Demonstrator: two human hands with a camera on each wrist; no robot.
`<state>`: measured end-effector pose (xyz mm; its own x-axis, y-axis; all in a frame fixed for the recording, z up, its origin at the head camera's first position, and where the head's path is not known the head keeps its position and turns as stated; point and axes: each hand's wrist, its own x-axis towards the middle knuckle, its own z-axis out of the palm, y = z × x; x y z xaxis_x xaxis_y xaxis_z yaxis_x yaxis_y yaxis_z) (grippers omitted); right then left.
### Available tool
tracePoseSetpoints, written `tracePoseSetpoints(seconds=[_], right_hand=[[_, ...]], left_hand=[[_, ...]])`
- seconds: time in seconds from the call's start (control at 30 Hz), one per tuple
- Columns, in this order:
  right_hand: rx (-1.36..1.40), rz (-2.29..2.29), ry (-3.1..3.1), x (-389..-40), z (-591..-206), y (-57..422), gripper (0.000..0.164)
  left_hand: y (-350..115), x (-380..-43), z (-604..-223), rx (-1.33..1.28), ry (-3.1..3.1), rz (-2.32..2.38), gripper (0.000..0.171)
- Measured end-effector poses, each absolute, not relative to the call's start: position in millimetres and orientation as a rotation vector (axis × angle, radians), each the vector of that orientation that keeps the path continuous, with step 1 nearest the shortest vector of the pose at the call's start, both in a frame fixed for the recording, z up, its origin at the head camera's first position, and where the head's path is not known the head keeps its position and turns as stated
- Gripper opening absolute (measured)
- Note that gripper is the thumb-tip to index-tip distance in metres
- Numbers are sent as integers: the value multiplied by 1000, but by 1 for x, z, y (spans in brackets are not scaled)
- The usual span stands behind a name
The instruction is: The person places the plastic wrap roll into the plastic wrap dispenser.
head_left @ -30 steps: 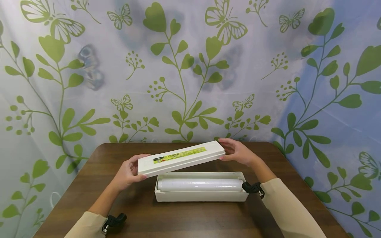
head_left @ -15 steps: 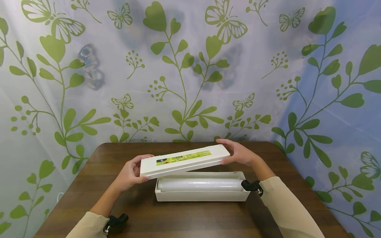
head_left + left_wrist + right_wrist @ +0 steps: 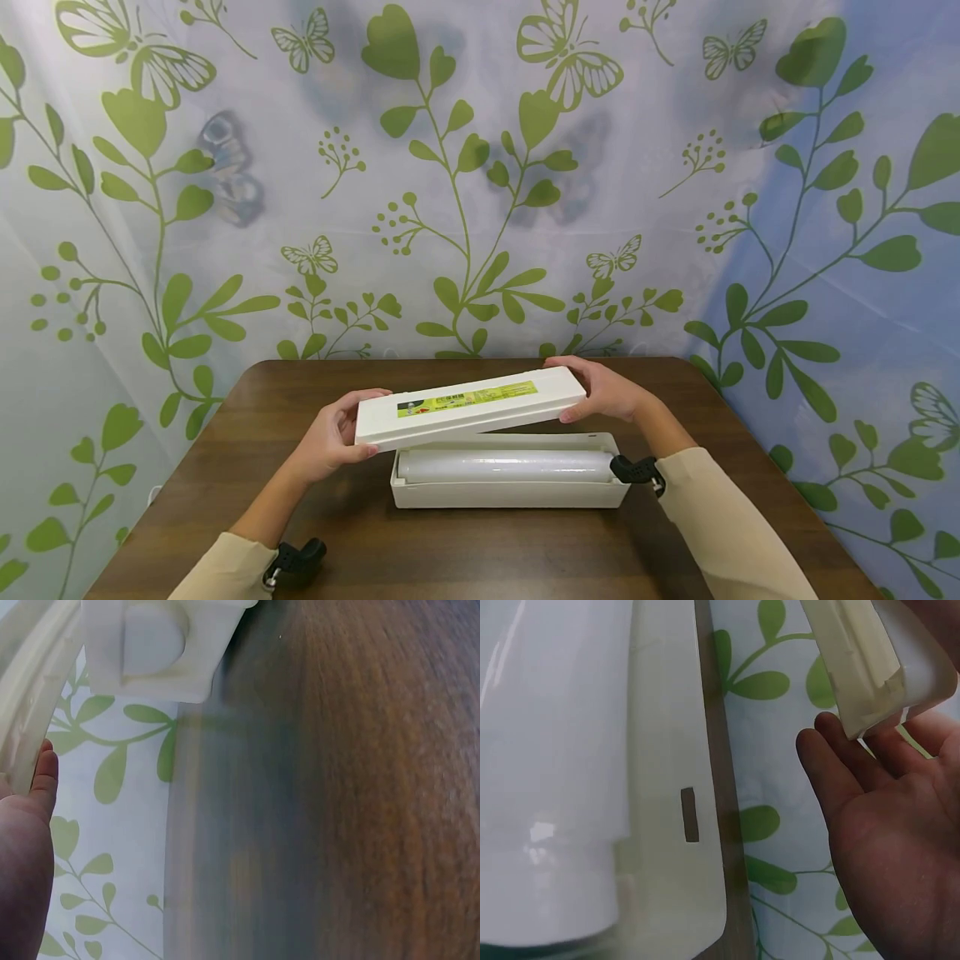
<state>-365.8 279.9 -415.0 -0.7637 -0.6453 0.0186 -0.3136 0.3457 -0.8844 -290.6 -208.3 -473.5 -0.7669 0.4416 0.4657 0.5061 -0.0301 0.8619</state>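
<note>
A long white lid with a yellow-green printed label is held in the air, its right end higher than its left. My left hand grips its left end, thumb at the front and fingers behind. At the other end my right hand holds it the same way. Below and partly behind the lid, an open white box stands on the table with a roll of plastic wrap lying in it. The right wrist view shows the lid's hollow underside and a slot in the box wall.
The brown wooden table reaches back to a hanging cloth printed with green leaves and butterflies. Black straps with mounts sit on both wrists. The right wrist mount overlaps the box's right end in the head view.
Both hands have moved the lid slightly right and down, closer to the box. Its tilt has eased a little. The box and the roll stay in place.
</note>
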Motion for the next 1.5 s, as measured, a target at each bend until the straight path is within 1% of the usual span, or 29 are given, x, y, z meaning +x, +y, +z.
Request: tracePoseSetpoints(seconds=[0.2, 0.4, 0.8, 1.03, 1.3, 1.5], right_hand=[[-848, -1388, 2299, -364, -417, 282, 92], [-836, -1417, 2299, -360, -417, 284, 84], [-888, -1490, 2282, -351, -419, 289, 79], [-894, -1520, 2279, -344, -420, 292, 80], [-906, -1548, 2277, -336, -420, 294, 73], [-891, -1558, 2270, -329, -420, 296, 75]], left_hand=[[-209, -292, -473, -1068, -2155, -1963, 72], [-208, -293, -471, -1052, -2185, -1956, 73], [-208, -294, -465, -1047, -2278, -1891, 71], [-206, -294, -461, -1072, -2292, -1880, 69], [-204, -294, -459, -1080, -2288, -1904, 69], [-203, -295, -460, -1106, -2279, -1918, 68]])
